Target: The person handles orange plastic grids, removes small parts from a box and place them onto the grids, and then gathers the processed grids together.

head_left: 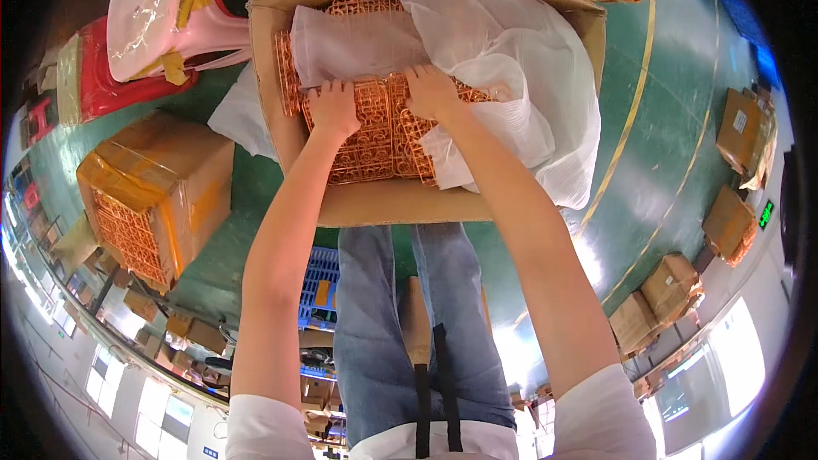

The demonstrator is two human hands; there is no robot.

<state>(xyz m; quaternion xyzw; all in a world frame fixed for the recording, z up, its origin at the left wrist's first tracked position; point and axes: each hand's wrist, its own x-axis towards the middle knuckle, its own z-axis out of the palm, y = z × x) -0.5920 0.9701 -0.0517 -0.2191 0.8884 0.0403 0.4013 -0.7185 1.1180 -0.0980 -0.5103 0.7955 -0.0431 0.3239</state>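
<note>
Both my arms reach into an open cardboard box point(383, 206). Inside it are stacks of copper-orange plastic lattice frames point(364, 143), which look like moulded sprues. My left hand point(334, 109) grips the far edge of the left stack, fingers curled over it. My right hand point(433, 94) holds the top of the neighbouring stack point(417, 140) in the same way; its fingertips are partly hidden among the frames. Thin white wrapping sheet point(545, 77) bunches over the right side of the box, and another layer covers frames beyond my hands.
A taped carton point(162, 187) with orange frames showing through its open side stands at left. Pink point(153, 8) and red plastic stools point(102, 68) are behind it. A blue crate point(319, 277) sits by my legs. More cartons point(665, 298) line the right side of the green floor.
</note>
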